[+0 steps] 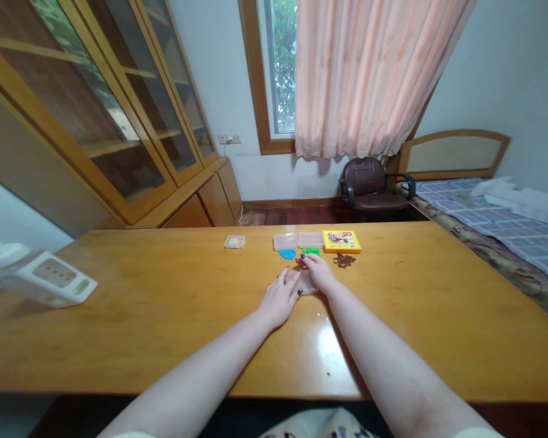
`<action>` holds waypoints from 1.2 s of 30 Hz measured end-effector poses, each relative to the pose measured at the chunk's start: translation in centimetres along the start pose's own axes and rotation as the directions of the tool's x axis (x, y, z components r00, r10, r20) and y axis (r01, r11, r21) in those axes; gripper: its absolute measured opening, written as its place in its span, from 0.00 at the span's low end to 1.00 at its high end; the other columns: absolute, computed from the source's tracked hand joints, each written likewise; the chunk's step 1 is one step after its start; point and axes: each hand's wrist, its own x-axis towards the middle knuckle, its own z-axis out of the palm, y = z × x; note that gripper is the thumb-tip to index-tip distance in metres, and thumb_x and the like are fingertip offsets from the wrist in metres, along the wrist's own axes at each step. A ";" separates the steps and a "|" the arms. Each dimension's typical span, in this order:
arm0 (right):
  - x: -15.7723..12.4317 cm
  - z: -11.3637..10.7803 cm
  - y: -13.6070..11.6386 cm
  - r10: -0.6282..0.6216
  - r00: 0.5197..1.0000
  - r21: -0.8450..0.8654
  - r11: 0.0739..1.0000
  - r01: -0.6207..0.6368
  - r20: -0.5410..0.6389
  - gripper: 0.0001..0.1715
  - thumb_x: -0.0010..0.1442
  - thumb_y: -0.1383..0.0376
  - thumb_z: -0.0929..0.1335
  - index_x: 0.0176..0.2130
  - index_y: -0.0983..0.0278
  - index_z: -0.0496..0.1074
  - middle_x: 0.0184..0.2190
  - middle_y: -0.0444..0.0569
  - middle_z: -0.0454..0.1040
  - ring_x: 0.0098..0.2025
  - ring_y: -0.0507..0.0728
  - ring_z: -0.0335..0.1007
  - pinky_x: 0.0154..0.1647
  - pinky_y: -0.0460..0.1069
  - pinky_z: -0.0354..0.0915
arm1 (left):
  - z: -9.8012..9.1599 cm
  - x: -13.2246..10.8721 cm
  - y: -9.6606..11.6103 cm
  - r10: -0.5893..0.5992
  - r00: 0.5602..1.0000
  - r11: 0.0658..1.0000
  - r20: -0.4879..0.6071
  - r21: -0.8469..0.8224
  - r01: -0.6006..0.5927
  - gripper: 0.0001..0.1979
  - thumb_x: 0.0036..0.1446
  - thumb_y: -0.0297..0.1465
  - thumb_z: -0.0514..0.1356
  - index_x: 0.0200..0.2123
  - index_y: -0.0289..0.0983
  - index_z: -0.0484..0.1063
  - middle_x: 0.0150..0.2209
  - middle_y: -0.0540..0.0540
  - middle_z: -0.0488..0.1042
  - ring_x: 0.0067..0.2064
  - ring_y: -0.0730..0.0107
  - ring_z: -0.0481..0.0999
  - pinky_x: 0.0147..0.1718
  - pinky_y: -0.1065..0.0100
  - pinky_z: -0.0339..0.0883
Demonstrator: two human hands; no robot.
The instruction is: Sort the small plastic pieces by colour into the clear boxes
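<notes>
My left hand (pixel 278 300) lay open, best kept steady at the clear tray (pixel 309 285); my right hand (pixel 318 273), just beyond, needed lightness (whether it pinched anything, I couldn't tell).

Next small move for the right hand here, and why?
Probably lower the right hand fingertips onto the pale plate. They are drawn together at its far side, near the green pieces, while the left hand sits at the plate's left edge, where it could steady it. Whether a piece is pinched is too small to tell.
</notes>
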 end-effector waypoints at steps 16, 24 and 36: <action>-3.4 -3.1 -3.2 -0.165 0.847 -0.566 0.677 0.470 0.505 0.41 0.38 0.62 0.76 0.53 0.64 0.69 0.49 0.56 0.71 0.50 0.64 0.66 0.53 0.58 0.61 | 0.2 -2.0 -1.0 -0.114 0.994 0.989 0.002 0.095 0.113 0.35 0.59 0.41 0.49 0.64 0.26 0.47 0.64 0.33 0.51 0.65 0.52 0.50 0.62 0.52 0.44; -2.5 -3.2 -2.8 -0.334 0.904 -0.583 0.691 0.428 0.268 0.33 0.49 0.58 0.72 0.54 0.64 0.67 0.50 0.57 0.70 0.51 0.62 0.66 0.53 0.58 0.60 | 1.0 -2.3 0.7 -0.003 0.995 0.988 0.099 0.155 -0.012 0.33 0.59 0.41 0.50 0.62 0.28 0.51 0.65 0.35 0.50 0.66 0.55 0.48 0.63 0.54 0.44; -2.5 -2.5 -2.3 -0.351 0.866 -0.509 0.704 0.495 0.357 0.28 0.53 0.56 0.70 0.52 0.61 0.69 0.49 0.55 0.71 0.51 0.61 0.65 0.54 0.58 0.60 | -2.5 0.3 -0.8 0.117 0.932 0.953 -0.343 -0.226 -0.202 0.18 0.58 0.36 0.53 0.51 0.41 0.68 0.51 0.43 0.70 0.56 0.60 0.66 0.58 0.56 0.55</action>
